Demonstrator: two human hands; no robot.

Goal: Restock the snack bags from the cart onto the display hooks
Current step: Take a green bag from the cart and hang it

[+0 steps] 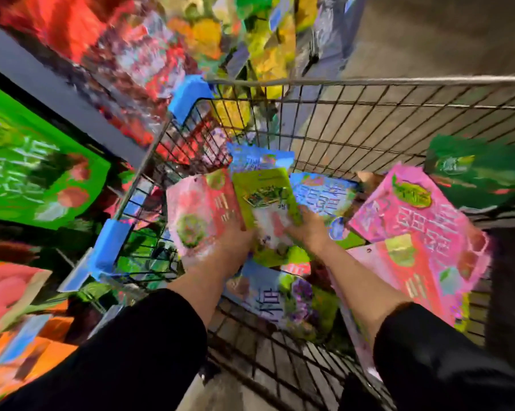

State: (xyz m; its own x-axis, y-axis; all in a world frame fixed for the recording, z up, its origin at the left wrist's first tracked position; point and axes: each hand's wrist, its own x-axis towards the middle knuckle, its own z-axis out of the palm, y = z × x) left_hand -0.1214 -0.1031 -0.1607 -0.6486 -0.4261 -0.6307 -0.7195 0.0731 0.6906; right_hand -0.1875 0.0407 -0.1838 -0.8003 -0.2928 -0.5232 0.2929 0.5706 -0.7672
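A wire shopping cart [369,93] holds several snack bags in pink, blue and green. Both my arms reach down into it. My left hand [235,238] and my right hand [309,226] both hold a yellow-green snack bag [262,188] in the middle of the pile, one on each side. The picture is blurred, so the fingers are hard to make out. A pale pink bag [197,209] lies just left of it and a blue bag [321,194] just right. Display shelves with hanging bags [149,54] run along the left.
Large pink bags [416,221] fill the cart's right side, with a dark green bag [481,170] at the far right. A big green package [28,167] and orange packs [22,345] sit on the shelving at left. Tiled floor [428,34] shows beyond the cart.
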